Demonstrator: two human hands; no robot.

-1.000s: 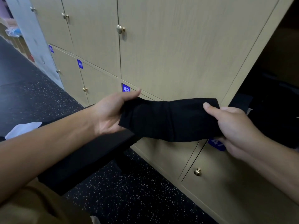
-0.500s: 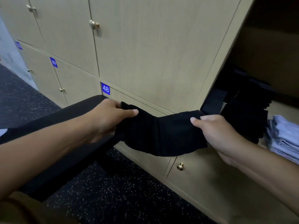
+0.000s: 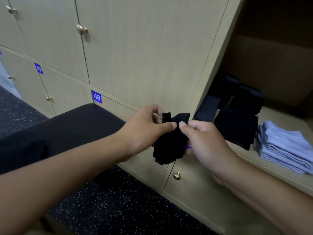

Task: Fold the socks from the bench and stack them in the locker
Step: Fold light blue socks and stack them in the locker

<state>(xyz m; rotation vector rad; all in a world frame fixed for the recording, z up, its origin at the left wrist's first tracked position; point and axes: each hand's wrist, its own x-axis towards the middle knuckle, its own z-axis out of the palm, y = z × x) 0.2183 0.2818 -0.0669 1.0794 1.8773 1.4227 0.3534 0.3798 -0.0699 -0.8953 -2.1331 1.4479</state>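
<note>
A black sock (image 3: 169, 146) hangs doubled over in mid-air in front of the lockers. My left hand (image 3: 144, 131) and my right hand (image 3: 201, 141) pinch its two ends, thumbs almost touching at the top. The folded middle droops below the hands. To the right, the open locker (image 3: 274, 116) holds a stack of folded black socks (image 3: 237, 122) and a stack of folded light blue socks (image 3: 284, 148). The black bench (image 3: 64, 131) lies under my left forearm.
Closed wooden locker doors with brass knobs (image 3: 177, 176) and blue number plates (image 3: 97, 97) fill the wall behind the hands. Dark speckled flooring (image 3: 118, 209) runs below the bench. The locker's side panel (image 3: 211, 65) stands just right of the sock.
The sock was stretched flat between the hands; the hands have come together, so the sock now hangs folded in half. The view has swung right, showing more of the open locker.
</note>
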